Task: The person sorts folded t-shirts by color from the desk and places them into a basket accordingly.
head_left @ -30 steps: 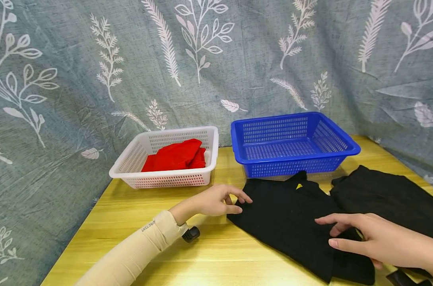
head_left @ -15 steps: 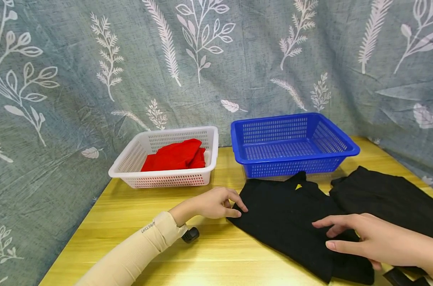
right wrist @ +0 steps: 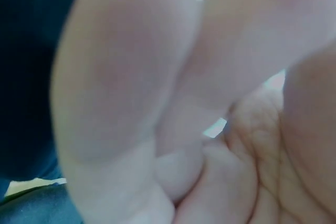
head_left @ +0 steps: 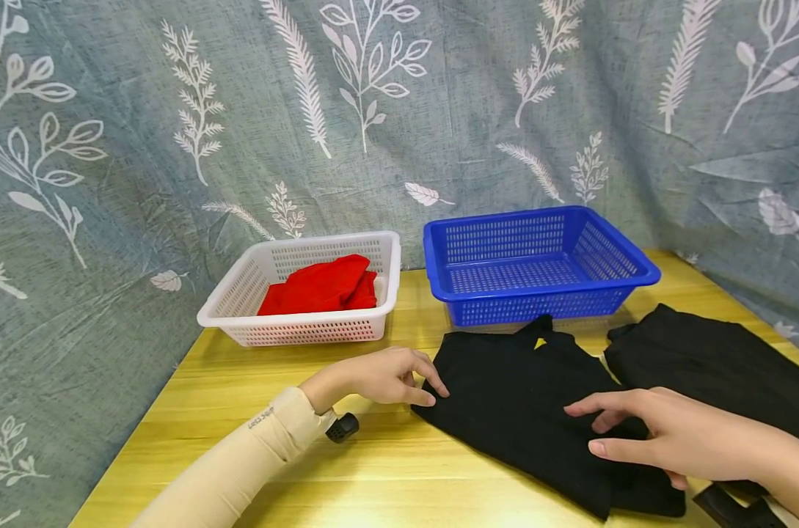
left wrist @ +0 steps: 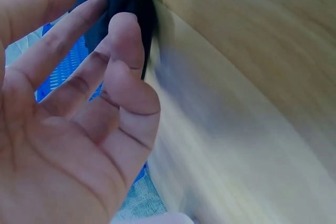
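Black garment lies on desk just in front of blue basket. I've got left hand at garment's left edge, right hand over its right side; fingers on both relaxed, loosely bent.

Sleeve — "Lets" — rest blurred.

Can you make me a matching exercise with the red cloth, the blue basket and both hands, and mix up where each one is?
Things:
1. Red cloth
2. Blue basket
3. Left hand
4. Right hand

Places:
A. Over the right part of the left black cloth
B. Inside the white basket
C. At that black cloth's left edge
D. Just behind that black cloth

Pairs: 1-B, 2-D, 3-C, 4-A
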The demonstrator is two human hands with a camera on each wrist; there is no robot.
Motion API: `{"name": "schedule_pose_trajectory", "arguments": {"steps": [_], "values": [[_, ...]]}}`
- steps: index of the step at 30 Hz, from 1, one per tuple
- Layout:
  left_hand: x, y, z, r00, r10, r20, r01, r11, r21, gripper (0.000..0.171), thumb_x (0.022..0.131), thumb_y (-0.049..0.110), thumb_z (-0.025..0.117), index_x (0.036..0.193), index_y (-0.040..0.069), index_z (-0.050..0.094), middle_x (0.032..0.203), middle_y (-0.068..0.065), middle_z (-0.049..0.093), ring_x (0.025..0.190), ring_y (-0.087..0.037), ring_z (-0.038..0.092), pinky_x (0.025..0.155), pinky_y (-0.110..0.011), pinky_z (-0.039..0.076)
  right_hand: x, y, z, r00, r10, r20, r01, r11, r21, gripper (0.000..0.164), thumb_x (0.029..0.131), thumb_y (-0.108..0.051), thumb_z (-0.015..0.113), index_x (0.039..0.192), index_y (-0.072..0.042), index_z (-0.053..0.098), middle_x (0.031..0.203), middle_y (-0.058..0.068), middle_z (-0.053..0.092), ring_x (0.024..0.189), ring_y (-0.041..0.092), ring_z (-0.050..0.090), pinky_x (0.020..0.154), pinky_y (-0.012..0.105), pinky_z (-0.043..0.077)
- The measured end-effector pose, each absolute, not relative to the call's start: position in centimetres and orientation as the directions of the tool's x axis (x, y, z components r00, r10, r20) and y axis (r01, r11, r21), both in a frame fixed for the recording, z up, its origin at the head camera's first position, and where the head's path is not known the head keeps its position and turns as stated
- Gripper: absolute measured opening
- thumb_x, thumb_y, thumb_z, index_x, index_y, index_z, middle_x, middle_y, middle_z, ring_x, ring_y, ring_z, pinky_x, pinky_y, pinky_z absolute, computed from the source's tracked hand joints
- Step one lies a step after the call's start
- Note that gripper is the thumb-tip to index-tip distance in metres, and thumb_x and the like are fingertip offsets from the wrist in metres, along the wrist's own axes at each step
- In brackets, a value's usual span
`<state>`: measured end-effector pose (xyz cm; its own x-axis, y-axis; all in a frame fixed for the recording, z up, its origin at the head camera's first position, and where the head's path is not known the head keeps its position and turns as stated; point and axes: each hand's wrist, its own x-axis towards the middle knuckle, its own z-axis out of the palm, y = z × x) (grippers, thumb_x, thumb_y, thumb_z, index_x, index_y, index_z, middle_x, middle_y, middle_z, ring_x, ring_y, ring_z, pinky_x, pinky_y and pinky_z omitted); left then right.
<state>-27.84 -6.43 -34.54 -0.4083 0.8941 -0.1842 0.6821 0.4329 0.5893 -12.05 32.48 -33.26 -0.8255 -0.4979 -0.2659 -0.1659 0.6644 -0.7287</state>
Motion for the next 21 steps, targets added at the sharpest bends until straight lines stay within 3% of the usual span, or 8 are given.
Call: {"name": "schedule_pose_trajectory", "arguments": {"steps": [8,16,21], "values": [[-27.8,-7.1,-34.7,-0.402,0.894,-0.198,0.659,0.433,0.615,0.022,0.105,0.019,0.071,0.124,0.015,0.081,0.131,-0.003,0.072,0.056,-0.003,0.054,0.068,-0.018,0.048,-12.3,31.9,-33.2,-0.821,-0.506,-0.263,-0.174,0.661,-0.73,0.05,0.109,-0.028,0.065,0.156,-0.014,0.055,0.133,0.022,0.069,0.043,0.01,0.053,0.047,0.034,0.053],[-27.7,-8.0,-34.6,-0.408,0.888,-0.212,0.623,0.441,0.647,0.02,0.104,0.018,0.071,0.12,0.015,0.082,0.125,-0.002,0.071,0.063,-0.019,0.068,0.065,-0.018,0.051,-12.7,31.4,-33.5,-0.814,-0.527,-0.244,-0.202,0.652,-0.731,0.05,0.109,-0.03,0.064,0.157,-0.016,0.053,0.137,0.025,0.067,0.044,0.011,0.055,0.05,0.033,0.054],[-27.5,-8.6,-34.3,-0.432,0.874,-0.223,0.597,0.462,0.655,0.017,0.103,0.017,0.072,0.117,0.017,0.083,0.118,0.004,0.072,0.063,-0.023,0.068,0.062,-0.018,0.049,-13.1,30.9,-33.6,-0.81,-0.544,-0.22,-0.223,0.632,-0.742,0.05,0.11,-0.029,0.064,0.157,-0.016,0.053,0.139,0.028,0.065,0.044,0.011,0.055,0.05,0.033,0.053]]}}
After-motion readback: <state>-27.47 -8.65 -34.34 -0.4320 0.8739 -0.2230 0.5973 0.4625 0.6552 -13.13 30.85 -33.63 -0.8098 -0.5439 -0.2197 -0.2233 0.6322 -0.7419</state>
